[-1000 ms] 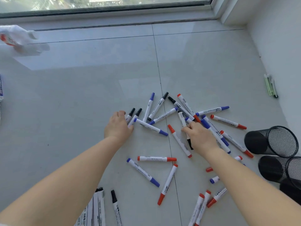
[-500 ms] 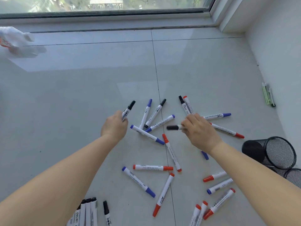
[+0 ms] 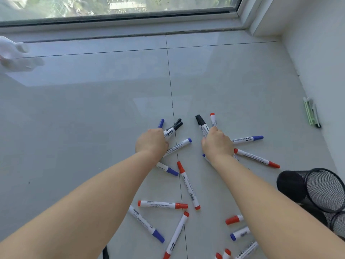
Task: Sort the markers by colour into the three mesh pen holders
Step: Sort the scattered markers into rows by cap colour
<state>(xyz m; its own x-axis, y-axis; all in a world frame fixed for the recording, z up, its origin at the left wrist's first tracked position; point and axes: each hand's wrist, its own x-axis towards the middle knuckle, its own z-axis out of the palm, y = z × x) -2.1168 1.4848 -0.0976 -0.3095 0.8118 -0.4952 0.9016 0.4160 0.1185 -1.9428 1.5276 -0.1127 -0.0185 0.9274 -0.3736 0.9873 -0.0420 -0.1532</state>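
Hands reach over a tiled floor (image 3: pixel 93 109) strewn w/ red and blue markers. Left hand (image 3: pixel 151 142) grips two black-capped markers (image 3: pixel 174 127), caps aimed at 1 o'clock. Right hand (image 3: pixel 217 143) grips another black-capped marker (image 3: pixel 202 123), cap toward 11 o'clock. A red marker (image 3: pixel 188 185) lies between the forearms, near 6 o'clock of the hands. Black mesh pen holders (image 3: pixel 315 189) lie tipped over at 4 o'clock, well apart.

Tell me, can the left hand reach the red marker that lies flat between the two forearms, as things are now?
Probably yes. The red-capped white marker lies alone on the grey floor tile, with nothing over it. But the left hand already holds black-capped markers, so its grip has little room.
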